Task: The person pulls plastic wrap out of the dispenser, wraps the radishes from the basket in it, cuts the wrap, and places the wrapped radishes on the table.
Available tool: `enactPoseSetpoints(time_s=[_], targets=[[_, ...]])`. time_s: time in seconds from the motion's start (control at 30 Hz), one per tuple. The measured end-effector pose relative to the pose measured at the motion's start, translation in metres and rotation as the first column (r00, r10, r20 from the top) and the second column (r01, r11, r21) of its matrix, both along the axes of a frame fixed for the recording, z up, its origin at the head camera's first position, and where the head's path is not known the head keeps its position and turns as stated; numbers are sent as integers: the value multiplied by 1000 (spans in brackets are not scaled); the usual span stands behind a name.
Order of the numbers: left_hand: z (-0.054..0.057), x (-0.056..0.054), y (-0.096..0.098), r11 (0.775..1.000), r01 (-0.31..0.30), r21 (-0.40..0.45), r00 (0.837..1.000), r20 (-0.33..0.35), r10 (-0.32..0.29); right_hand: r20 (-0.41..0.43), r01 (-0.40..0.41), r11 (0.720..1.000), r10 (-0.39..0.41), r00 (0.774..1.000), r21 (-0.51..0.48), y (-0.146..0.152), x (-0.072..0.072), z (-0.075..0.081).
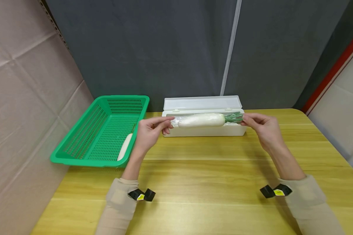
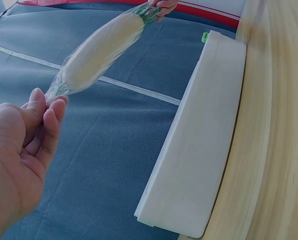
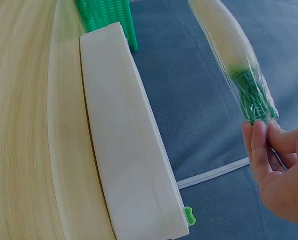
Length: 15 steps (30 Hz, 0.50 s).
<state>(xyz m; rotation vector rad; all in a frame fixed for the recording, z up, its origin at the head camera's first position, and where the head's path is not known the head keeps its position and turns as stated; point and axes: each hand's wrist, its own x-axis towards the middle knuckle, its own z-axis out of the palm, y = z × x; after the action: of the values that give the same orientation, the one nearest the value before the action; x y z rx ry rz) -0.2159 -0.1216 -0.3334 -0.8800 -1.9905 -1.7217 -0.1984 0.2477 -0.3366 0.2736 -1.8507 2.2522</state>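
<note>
Here, I see a film-wrapped daikon point(image 1: 201, 120) held level, left hand point(image 1: 151, 131) pinching one end, right hand point(image 1: 266, 130) the leafy end, open white box point(image 1: 204, 132) partly hidden behind, green basket point(image 1: 88, 162) leftward.

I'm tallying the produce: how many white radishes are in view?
2. The film-wrapped radish is held between left hand and right hand; the other radish lies inside the green basket, at its right side. The white box could hide more.

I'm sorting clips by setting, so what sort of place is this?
Probably a staged work booth rather than a real kitchen: a wooden table meets a dark grey backdrop, pale creased sheeting covers the left side, and small black devices sit on both sleeves.
</note>
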Motion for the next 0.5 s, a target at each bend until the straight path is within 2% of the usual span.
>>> enactPoseSetpoints(time_s=[0.17, 0.3, 0.43, 0.5], targets=[[1, 2, 3, 999, -30, -33, 1000, -1, 30, -4, 52, 998, -53, 999, -40, -2, 1, 2], [1, 1, 5, 998, -54, -23, 998, 38, 55, 0, 71, 996, -71, 997, -59, -3, 1, 3], [0, 1, 7, 999, -38, -16, 996, 85, 39, 7, 66, 994, -66, 998, -81, -4, 2, 4], [0, 1, 8, 1000, -10, -13, 994, 108, 11, 7, 66, 994, -65, 998, -86, -5, 2, 5]])
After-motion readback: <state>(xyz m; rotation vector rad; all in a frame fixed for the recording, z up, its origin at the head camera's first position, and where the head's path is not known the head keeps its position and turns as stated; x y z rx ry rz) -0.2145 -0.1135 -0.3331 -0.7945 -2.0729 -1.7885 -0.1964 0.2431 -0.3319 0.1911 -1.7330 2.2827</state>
